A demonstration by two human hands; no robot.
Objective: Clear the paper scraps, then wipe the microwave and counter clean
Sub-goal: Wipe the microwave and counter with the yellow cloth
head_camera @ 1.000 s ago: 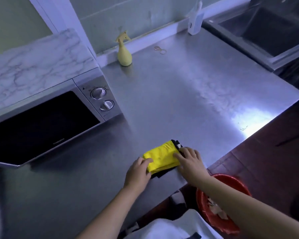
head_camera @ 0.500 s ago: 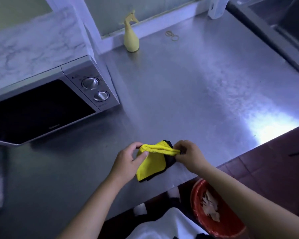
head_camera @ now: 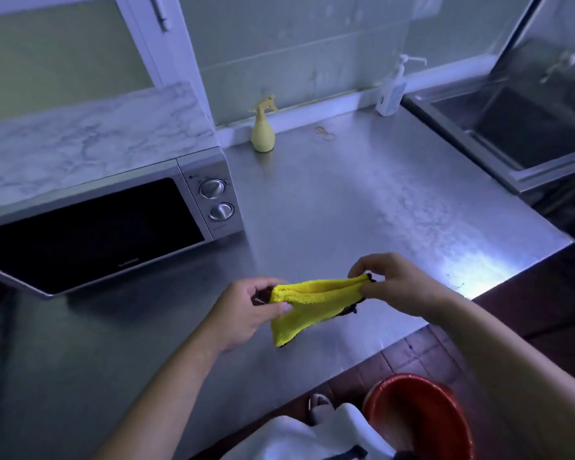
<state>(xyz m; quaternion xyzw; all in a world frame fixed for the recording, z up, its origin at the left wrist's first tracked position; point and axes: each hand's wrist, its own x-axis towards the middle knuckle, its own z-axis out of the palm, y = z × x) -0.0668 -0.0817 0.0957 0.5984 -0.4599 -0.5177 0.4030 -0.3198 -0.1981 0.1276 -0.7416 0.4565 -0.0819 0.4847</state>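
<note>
Lifted off the bench since a second ago, the yellow cloth [head_camera: 307, 302] was stretched between both hands.
Left hand [head_camera: 246, 312] and right hand [head_camera: 397, 283] each kept a pinching grip on it above the steel bench [head_camera: 346, 200], right of the microwave [head_camera: 120, 220]; a spray bottle [head_camera: 263, 134] stood by the wall.

Dim, bluish light — glare patch on the counter [head_camera: 488, 270] — wide-angle edge distortion.
</note>
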